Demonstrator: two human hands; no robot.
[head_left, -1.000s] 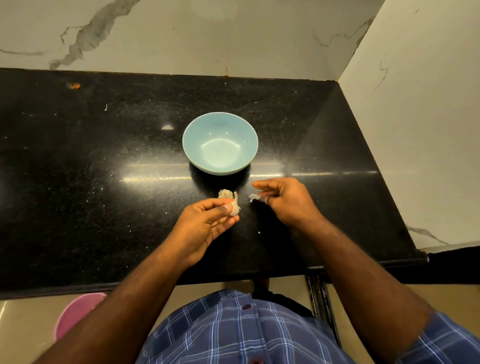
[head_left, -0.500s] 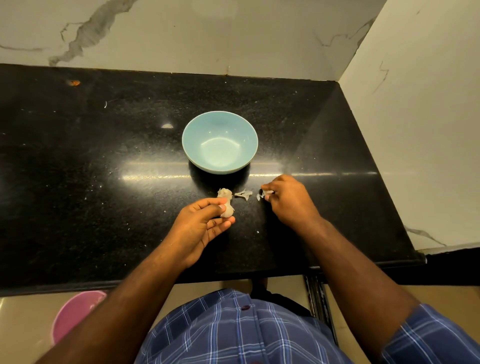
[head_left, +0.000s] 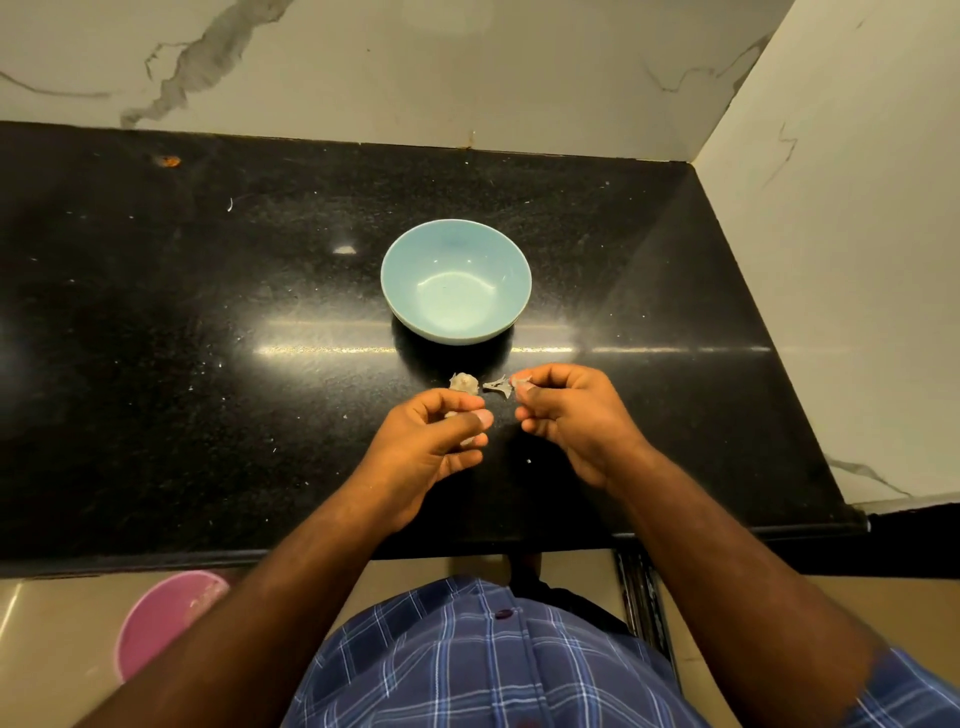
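My left hand (head_left: 431, 447) grips a pale garlic clove (head_left: 471, 441) between thumb and curled fingers, just above the black counter (head_left: 208, 364). My right hand (head_left: 571, 421) is close beside it, fingers curled, and pinches a small pale scrap of peel (head_left: 522, 383) at its fingertips. Another garlic piece (head_left: 462, 382) lies on the counter just beyond my left hand. A loose peel flake (head_left: 497, 387) lies between that piece and my right fingertips. A light blue bowl (head_left: 400, 291), with nothing in it, stands a short way behind both hands.
Marble walls (head_left: 831, 208) close the counter at the back and on the right. The counter's front edge runs just under my forearms. A pink bucket (head_left: 150, 623) stands on the floor below, at the left. Small crumbs dot the counter.
A peel flake now lies on the counter where my right hand let it go. My right hand has drawn back in toward my left hand, which stays put with its clove.
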